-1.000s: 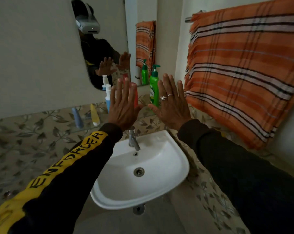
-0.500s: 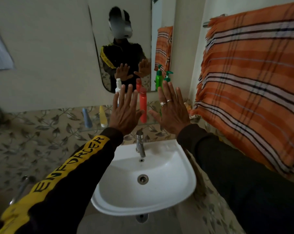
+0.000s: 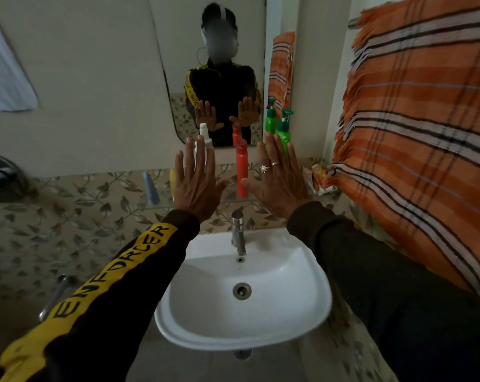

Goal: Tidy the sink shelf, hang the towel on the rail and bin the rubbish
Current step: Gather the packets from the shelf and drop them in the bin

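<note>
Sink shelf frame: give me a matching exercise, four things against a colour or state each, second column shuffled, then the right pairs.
Things:
1. towel
2. tall bottle
3. pump bottle
4. left hand

Colour or state:
A. green
B. open, fingers straight, holding nothing
C. orange with stripes, draped over the rail
D. red, upright on the shelf

Pairs: 1-C, 2-D, 3-A, 4-B

The left hand covers most of the white bottle and the yellow tube behind it. The right hand hides the green pump bottle's base. Right of it, the towel runs off-frame and overlaps the crumpled wrapper; its print is unreadable.
</note>
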Action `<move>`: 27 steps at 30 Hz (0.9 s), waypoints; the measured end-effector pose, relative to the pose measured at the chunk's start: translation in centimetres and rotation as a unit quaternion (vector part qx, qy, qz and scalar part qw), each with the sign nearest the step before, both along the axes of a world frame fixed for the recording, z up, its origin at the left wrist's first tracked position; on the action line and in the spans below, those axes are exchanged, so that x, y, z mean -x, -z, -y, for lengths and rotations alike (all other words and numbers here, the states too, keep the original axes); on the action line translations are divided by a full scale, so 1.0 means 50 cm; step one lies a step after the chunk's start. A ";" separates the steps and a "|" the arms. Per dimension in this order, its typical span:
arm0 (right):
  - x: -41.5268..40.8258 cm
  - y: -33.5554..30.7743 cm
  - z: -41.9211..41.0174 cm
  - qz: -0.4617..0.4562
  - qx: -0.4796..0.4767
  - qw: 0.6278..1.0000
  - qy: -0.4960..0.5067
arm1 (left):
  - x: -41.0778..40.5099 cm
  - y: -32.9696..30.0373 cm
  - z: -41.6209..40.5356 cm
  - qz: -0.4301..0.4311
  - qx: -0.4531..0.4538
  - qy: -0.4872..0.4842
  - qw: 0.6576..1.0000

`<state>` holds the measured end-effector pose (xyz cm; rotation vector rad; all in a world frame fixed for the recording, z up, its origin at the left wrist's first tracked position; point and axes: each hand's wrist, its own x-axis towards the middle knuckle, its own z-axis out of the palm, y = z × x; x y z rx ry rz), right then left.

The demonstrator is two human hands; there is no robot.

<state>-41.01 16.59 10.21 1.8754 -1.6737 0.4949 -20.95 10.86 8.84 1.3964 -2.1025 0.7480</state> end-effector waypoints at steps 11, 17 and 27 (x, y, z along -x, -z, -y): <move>-0.031 -0.017 0.049 0.026 -0.015 0.999 0.029 | -0.011 -0.002 0.080 -0.008 -0.004 0.028 1.000; 0.010 0.015 0.066 0.042 -0.017 0.997 0.062 | 0.019 0.026 0.095 -0.001 -0.012 0.061 0.998; 0.101 0.030 0.093 0.142 -0.041 0.987 0.065 | 0.113 0.017 0.098 0.008 -0.004 0.152 0.988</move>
